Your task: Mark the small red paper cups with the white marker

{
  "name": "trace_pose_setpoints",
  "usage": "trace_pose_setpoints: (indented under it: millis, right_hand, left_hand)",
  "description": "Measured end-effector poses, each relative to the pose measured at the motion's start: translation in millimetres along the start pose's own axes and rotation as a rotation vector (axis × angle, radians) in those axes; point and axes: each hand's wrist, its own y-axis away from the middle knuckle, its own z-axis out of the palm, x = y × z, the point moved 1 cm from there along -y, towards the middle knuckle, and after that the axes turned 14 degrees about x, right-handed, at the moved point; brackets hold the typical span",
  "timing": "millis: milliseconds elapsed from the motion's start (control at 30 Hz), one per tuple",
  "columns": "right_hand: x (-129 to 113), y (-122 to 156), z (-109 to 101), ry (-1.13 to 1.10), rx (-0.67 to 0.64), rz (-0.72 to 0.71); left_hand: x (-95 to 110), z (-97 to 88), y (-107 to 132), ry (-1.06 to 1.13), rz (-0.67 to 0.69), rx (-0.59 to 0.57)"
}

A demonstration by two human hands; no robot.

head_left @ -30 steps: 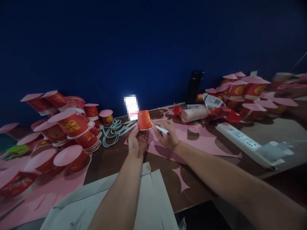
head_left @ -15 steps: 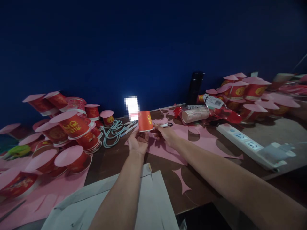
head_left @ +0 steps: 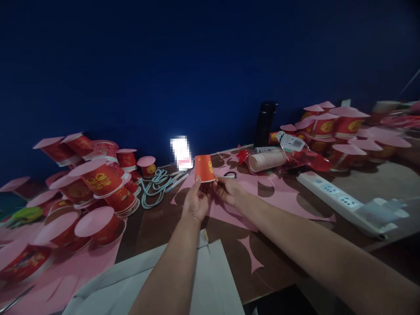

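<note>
A red paper cup with yellow lettering is held upside down, its white rim lowest. My left hand grips the cup from below and the left, thumb against its side. The fingers of my right hand are pinched together at the rim's right edge. Part of these fingertips is hidden. Just behind my right hand shows a small dark loop; I cannot make out what it belongs to. Pink paper with rounded cutouts lies under both hands.
Red cups with pink paper discs are piled left and right. Beyond my hands are a bright phone screen, a coiled cable, a black bottle and a cup stack. A power strip lies right; white board in front.
The cup and my left hand have shifted slightly right. My right fingers have come in against the cup's rim. A white stick visible above my right hand before is now mostly hidden.
</note>
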Motion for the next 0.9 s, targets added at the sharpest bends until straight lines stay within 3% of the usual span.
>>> trace_pose_setpoints:
  millis: [100,300,333,433,600,700,800,900]
  right_hand:
    - [1,-2,-1,0.015,0.002,-0.017]
    - [8,-5,-5,0.108,-0.041,-0.147]
    - [8,-7,-7,0.153,-0.029,-0.214]
    - [3,-9,-14,0.495,0.079,-0.697]
    - [-9,5,-16,0.773,0.038,-1.494]
    - [-7,18,-13,0.867,-0.063,-1.680]
    - [0,25,-11,0.927,-0.133,-1.737]
    - [5,27,-11,0.977,-0.111,-1.767]
  left_hand:
    - [-7,1.0,1,-0.116,0.036,-0.047]
    - [-7,-2.5,-5,-0.123,0.075,0.016]
    - [-6,-3.2,-6,-0.106,0.078,0.039]
    - [-3,-5.1,-8,-0.041,0.087,0.149]
    - [-1,-6.2,-11,0.009,0.088,0.218]
    - [-1,-6.0,-12,0.028,0.078,0.218]
    - [-1,-5.6,-11,0.039,0.070,0.187]
    - [-1,-6.1,-10,0.041,0.074,0.170]
